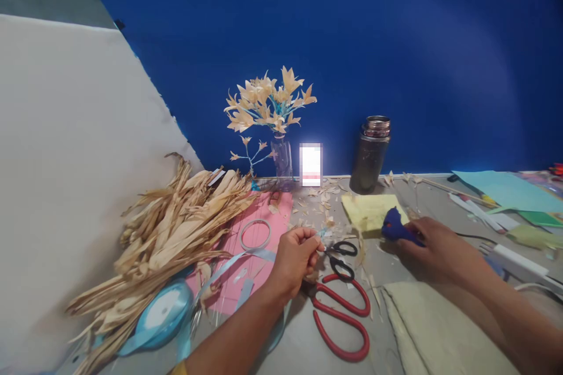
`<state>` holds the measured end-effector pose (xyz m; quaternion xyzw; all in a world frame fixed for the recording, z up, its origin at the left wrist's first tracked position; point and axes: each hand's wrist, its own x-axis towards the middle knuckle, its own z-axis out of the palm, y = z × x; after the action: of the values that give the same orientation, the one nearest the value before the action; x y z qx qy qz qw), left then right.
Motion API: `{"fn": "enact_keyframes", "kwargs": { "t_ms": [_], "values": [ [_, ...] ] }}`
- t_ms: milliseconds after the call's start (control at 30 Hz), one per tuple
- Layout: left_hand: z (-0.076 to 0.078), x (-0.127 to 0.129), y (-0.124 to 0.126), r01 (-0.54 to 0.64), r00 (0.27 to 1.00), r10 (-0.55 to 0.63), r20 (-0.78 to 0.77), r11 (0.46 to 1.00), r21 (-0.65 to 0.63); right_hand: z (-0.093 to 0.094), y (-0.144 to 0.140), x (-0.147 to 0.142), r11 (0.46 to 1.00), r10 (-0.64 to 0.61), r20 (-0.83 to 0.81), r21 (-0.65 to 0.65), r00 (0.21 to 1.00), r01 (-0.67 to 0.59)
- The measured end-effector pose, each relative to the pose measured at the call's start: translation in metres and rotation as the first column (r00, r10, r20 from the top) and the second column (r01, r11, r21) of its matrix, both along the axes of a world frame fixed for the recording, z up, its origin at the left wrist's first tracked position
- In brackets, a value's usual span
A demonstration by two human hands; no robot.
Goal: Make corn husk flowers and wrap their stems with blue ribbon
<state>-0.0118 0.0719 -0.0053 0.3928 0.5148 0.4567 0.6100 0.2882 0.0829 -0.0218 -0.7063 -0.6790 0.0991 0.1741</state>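
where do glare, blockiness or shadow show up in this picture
Head view: a glowing white patch, coarsely pixelated, sits beside the clear bottle, its detail unreadable; head view: a faint curved sheen shows on the right of the blue board, with the picture's top-right corner dark; head view: a soft shadow lies on the table by the right hand.

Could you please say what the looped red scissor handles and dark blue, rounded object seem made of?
Looped red scissor handles: probably smooth plastic or coated metal, given soft highlights. Dark blue, rounded object: likely matte moulded plastic, given its firm, dull body.
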Motion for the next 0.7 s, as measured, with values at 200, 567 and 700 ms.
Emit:
{"fn": "enact_keyframes", "kwargs": {
  "t_ms": [200,567,700],
  "values": [
    [-0.002,0.0,0.002,-0.03,0.999,0.03,0.019,0.999,-0.012,0.009,-0.001,0.01,0.998,0.035,-0.195,-0.035,0.98,-0.043],
    [0.011,0.0,0.014,0.116,0.992,-0.115,-0.049,0.993,0.02,0.0,0.001,0.001,0.98,0.051,0.129,-0.198,0.99,-0.025],
    [0.022,0.035,0.045,0.227,0.962,-0.218,-0.167,0.973,0.038,0.002,0.0,0.0,0.98,0.069,0.13,-0.194,0.989,-0.043]
  ]
}}
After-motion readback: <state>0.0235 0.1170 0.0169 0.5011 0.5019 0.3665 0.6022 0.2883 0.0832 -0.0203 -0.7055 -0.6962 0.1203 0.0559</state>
